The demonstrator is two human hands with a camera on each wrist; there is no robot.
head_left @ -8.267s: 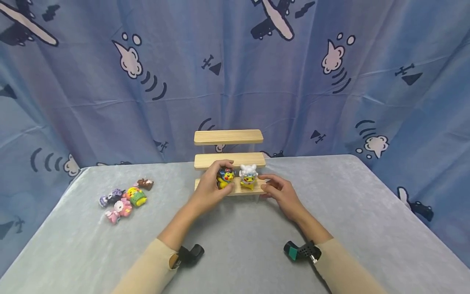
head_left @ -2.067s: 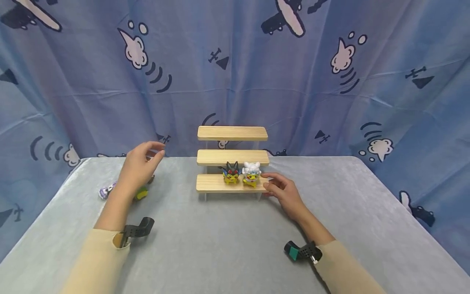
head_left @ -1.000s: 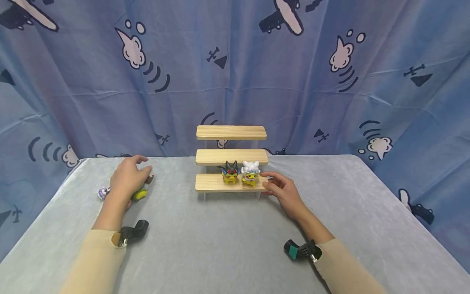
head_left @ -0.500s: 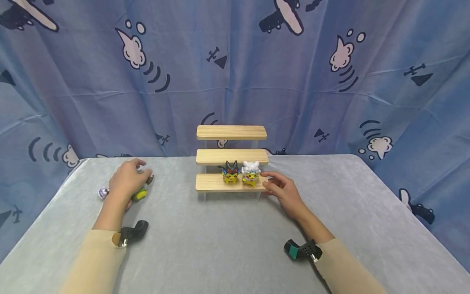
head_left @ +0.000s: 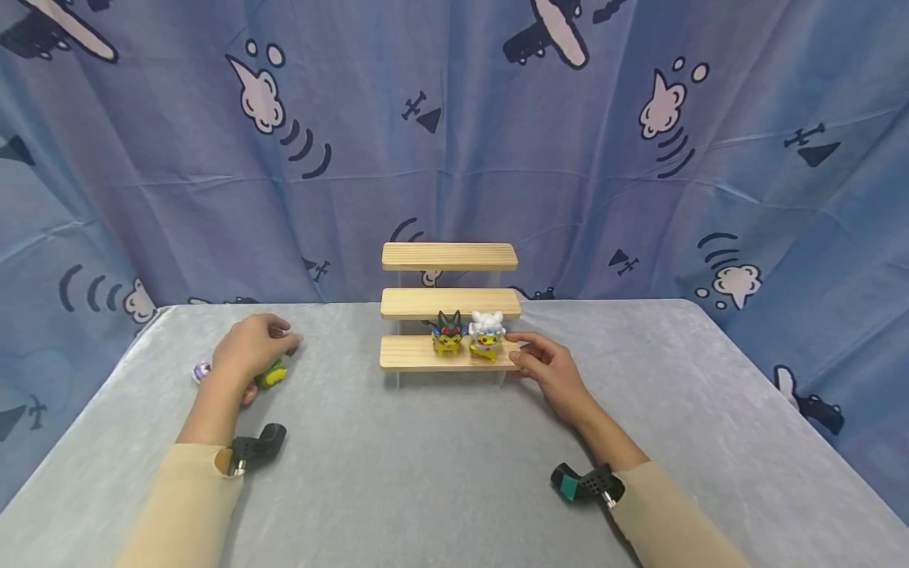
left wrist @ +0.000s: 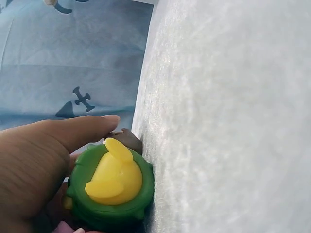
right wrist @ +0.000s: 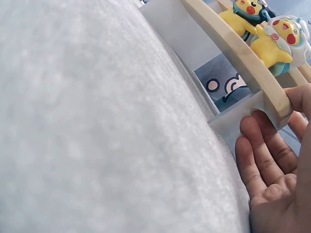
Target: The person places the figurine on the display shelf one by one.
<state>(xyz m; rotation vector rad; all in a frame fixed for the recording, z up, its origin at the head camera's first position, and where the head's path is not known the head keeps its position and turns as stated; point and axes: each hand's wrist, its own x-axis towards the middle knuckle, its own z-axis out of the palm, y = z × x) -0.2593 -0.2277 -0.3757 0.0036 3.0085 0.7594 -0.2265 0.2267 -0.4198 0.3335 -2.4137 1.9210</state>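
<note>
A three-tier wooden display stand (head_left: 450, 303) stands on the cloth-covered table. My right hand (head_left: 550, 375) holds the right end of its lowest board, with curled fingers at the underside and clear support. On that board stand a yellow figurine in a black-eared hood (head_left: 447, 334) and another in a white hood (head_left: 486, 338). At the left, my left hand (head_left: 248, 347) is low over a pile of figurines. Its thumb lies over a small brown figurine (left wrist: 127, 140); its other fingertips are hidden, so a grip is unclear. A green-and-yellow figurine (left wrist: 114, 187) sits beside the palm.
A purple-and-white figurine (head_left: 202, 371) and a pinkish figurine (head_left: 249, 394) show partly around the left hand. The stand's middle board (head_left: 450, 302) and top board (head_left: 450, 255) rise behind the lowest one. A blue patterned curtain (head_left: 454, 142) hangs behind the table.
The black-eared figurine was in my left hand and now stands on the lowest board. That hand has moved left to the pile and lowered, its thumb closing over the brown figurine. My right hand stays.
</note>
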